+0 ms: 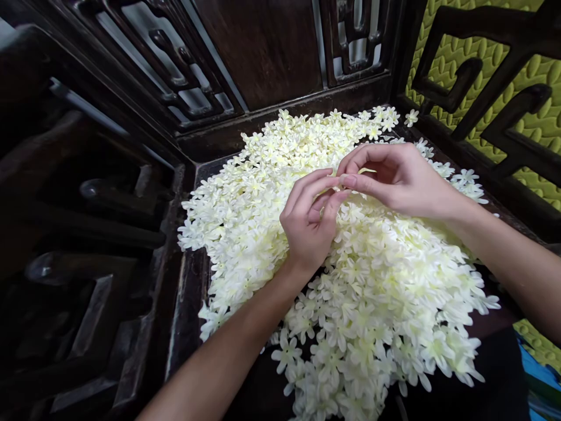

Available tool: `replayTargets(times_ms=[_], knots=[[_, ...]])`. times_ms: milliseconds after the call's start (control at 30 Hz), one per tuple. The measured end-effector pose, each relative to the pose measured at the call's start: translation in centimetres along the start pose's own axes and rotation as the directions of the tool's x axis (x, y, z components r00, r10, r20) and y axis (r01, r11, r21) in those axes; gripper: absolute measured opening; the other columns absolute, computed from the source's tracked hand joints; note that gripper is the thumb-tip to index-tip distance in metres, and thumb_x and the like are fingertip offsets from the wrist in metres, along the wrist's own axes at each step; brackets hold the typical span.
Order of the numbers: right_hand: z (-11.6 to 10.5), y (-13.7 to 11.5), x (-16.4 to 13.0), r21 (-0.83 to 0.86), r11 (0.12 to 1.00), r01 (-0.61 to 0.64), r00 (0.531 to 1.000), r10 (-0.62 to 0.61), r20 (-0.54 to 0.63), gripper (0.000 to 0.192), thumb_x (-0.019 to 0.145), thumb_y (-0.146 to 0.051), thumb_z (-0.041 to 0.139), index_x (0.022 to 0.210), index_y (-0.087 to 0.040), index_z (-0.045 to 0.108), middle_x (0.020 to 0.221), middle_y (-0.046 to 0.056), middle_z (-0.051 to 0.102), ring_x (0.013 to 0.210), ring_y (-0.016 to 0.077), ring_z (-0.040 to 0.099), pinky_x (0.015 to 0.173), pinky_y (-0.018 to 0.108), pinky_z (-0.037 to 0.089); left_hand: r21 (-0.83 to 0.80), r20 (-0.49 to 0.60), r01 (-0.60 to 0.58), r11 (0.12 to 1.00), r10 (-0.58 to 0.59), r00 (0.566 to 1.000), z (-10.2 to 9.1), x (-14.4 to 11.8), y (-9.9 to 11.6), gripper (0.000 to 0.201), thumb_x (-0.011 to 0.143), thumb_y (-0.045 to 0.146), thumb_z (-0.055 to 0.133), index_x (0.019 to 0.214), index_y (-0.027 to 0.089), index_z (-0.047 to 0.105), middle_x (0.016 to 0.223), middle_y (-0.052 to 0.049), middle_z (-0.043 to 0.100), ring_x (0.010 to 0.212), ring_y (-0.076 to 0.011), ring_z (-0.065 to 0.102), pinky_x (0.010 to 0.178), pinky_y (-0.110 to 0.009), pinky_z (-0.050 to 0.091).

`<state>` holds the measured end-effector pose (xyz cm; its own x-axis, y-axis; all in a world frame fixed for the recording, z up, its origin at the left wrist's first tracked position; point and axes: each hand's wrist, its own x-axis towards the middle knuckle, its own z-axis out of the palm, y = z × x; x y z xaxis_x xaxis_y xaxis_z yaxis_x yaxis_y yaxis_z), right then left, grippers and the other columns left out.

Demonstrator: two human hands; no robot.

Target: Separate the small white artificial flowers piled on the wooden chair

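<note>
A broad heap of white flowers (245, 234) with pale yellow centres, fabric-like in look, lies under and around both hands. My left hand (311, 216) is over the middle of the heap, its thumb and fingers closed in a pinch. Fingertip to fingertip with it, my right hand (394, 178) comes in from the right, thumb and forefinger also pinched. A pale yellowish petal (367, 170) shows between the right thumb and fingers, apparently part of a flower there. Whatever lies between the left fingertips is too small and hidden to make out.
The flowers spread over a dark wooden seat (193, 292) and toward my lap. A carved wooden back (272, 52) rises behind it, with an openwork side (109, 234) at left. On the right, yellow-green quilted fabric (539, 99) shows through a carved armrest (473, 64).
</note>
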<state>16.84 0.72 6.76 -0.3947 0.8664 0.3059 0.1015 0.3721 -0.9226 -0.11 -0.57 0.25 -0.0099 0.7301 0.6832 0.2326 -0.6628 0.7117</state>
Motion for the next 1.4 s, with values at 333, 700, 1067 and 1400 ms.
replayTargets(times_ms=[333, 700, 1067, 1400], knots=[[-0.9, 0.9, 0.0, -0.426, 0.853, 0.301, 0.935, -0.352, -0.045, 0.013, 0.078, -0.006, 0.069, 0.079, -0.018, 0.065, 0.094, 0.007, 0.072, 0.086, 0.0201, 0.069, 0.068, 0.033, 0.059, 0.036, -0.074, -0.062, 0.997, 0.064, 0.995, 0.2, -0.1, 0.4, 0.016, 0.082, 0.015, 0.074, 0.097, 0.02, 0.071, 0.112, -0.002, 0.067, 0.1, -0.012, 0.069, 0.068, -0.015, 0.062], [-1.3, 0.8, 0.4, -0.127, 0.966, 0.223, 0.972, -0.231, -0.051, 0.002, 0.085, -0.018, 0.075, 0.085, -0.019, 0.073, 0.096, 0.006, 0.07, 0.09, 0.0198, 0.066, 0.08, 0.038, 0.056, -0.167, -0.057, 0.034, 0.985, -0.044, 0.997, 0.4, -0.1, -0.5, 0.036, 0.081, 0.022, 0.076, 0.116, 0.021, 0.066, 0.115, -0.006, 0.065, 0.109, -0.0162, 0.066, 0.092, -0.03, 0.064], [-0.7, 0.5, 0.3, 0.033, 0.991, 0.126, 0.985, -0.129, 0.116, 0.006, 0.088, -0.021, 0.074, 0.092, -0.019, 0.078, 0.107, 0.009, 0.071, 0.1, 0.0202, 0.068, 0.092, 0.038, 0.056, -0.144, -0.101, -0.152, 0.978, 0.138, 0.985, 0.4, 0.2, -1.4, 0.04, 0.082, 0.016, 0.074, 0.12, 0.029, 0.071, 0.118, -0.005, 0.071, 0.106, -0.0152, 0.07, 0.091, -0.029, 0.064], [-0.9, 0.6, 0.2, 0.047, 0.994, 0.102, 0.987, -0.107, 0.12, 0.006, 0.087, -0.021, 0.074, 0.091, -0.019, 0.078, 0.109, 0.008, 0.071, 0.1, 0.0193, 0.067, 0.091, 0.037, 0.056, -0.126, -0.103, -0.176, 0.976, 0.163, 0.981, 0.4, 0.3, -1.4, 0.041, 0.08, 0.016, 0.076, 0.119, 0.028, 0.071, 0.116, -0.005, 0.072, 0.105, -0.0152, 0.07, 0.09, -0.03, 0.064]])
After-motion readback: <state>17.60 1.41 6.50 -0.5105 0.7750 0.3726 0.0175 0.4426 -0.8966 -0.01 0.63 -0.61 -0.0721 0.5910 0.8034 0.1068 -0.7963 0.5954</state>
